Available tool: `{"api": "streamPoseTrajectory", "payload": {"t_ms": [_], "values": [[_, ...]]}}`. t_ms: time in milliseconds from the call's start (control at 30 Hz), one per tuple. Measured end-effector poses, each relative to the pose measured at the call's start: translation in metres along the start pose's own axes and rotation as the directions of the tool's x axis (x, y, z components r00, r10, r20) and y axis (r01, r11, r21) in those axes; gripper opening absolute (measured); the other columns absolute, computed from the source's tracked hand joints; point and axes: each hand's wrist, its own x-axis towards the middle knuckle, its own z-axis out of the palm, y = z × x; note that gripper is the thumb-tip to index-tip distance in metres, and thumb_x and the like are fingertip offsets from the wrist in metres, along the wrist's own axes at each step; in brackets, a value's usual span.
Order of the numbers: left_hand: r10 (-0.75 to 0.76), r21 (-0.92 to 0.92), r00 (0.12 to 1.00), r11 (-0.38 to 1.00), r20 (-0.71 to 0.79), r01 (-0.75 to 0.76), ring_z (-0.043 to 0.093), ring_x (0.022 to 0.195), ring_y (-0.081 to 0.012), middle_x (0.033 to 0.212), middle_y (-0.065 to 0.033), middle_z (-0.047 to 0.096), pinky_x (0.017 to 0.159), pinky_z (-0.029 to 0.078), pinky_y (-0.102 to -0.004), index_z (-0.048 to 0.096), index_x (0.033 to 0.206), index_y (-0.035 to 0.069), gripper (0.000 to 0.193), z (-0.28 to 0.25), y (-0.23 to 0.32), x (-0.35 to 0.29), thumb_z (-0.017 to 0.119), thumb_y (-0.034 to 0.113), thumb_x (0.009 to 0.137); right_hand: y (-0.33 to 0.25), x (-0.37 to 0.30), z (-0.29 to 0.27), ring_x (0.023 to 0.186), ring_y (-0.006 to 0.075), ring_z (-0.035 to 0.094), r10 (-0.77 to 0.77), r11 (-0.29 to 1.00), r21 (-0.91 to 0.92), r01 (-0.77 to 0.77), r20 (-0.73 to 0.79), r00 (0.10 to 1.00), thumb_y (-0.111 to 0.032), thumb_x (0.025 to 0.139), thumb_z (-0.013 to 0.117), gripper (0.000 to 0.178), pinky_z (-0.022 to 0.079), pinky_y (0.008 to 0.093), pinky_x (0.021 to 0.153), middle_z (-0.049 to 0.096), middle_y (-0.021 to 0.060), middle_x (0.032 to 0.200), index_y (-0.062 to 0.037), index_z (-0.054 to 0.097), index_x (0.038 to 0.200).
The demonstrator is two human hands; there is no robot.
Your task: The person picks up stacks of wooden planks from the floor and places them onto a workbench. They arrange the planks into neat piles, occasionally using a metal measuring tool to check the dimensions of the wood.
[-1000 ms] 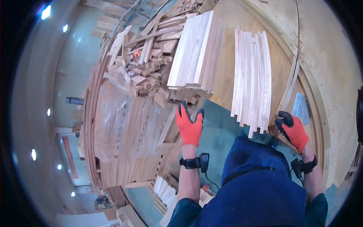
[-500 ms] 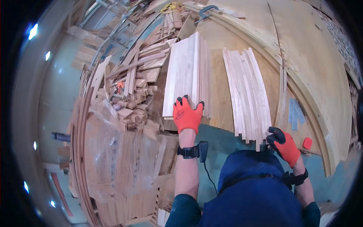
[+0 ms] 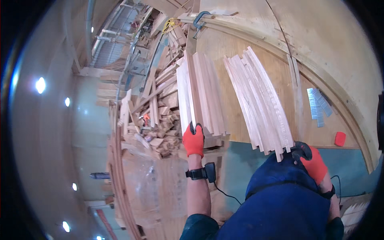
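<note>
My left hand [image 3: 194, 140], in a red glove with black fingertips, is closed around the near end of a long wooden strip [image 3: 192, 90]. That strip stands tilted on edge at the left side of a stack of pale wooden strips [image 3: 209, 96]. To the right, a second group of strips [image 3: 260, 104] lies side by side on the table, their near ends uneven and jutting past its edge. Beside those ends is my right hand [image 3: 312, 160], gloved alike, with curled fingers. Whatever it may hold is hidden.
Offcuts [image 3: 162, 136] are heaped left of the table [image 3: 228, 120]. A curved wooden rail [image 3: 340, 106] borders its right side. Flat grey metal pieces [image 3: 318, 106] and a red object [image 3: 340, 139] lie inside it. A blue clamp [image 3: 199, 19] sits at the far end.
My left hand was spread flat on the left stack; now it grips one strip, which has tipped up on edge. The right hand stays by the right group's ends. The view has shifted.
</note>
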Motion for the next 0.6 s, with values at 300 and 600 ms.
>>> {"api": "streamPoseTrajectory", "payload": {"t_ms": [300,600], "values": [[-0.05,0.032,0.995,0.998,0.081,0.048,0.067,0.094,-0.0244,0.104,-0.0187,0.072,0.085,0.05,-0.0384,0.063,0.123,-0.003,0.037,0.004,0.001,-0.006,0.06,0.022,0.095,0.089,-0.036,-0.001,0.096,0.04,0.065,0.115,0.978,-0.19,-0.081,0.178,0.977,-0.027,0.079,0.074,0.052,0.05,0.0473,0.088,0.069,0.0208,0.104,-0.0063,0.062,0.124],[0.012,0.288,0.99,0.956,0.144,-0.053,0.056,0.128,-0.0297,0.136,-0.022,0.059,0.107,0.042,-0.0374,0.049,0.14,-0.005,0.055,0.025,0.003,-0.024,0.064,0.016,0.091,0.211,-0.063,0.031,0.135,0.0374,0.043,0.518,0.839,-0.323,-0.438,0.227,0.825,-0.037,0.086,0.068,0.064,0.033,0.0501,0.113,0.048,0.0196,0.144,-0.0102,0.05,0.141]]}}
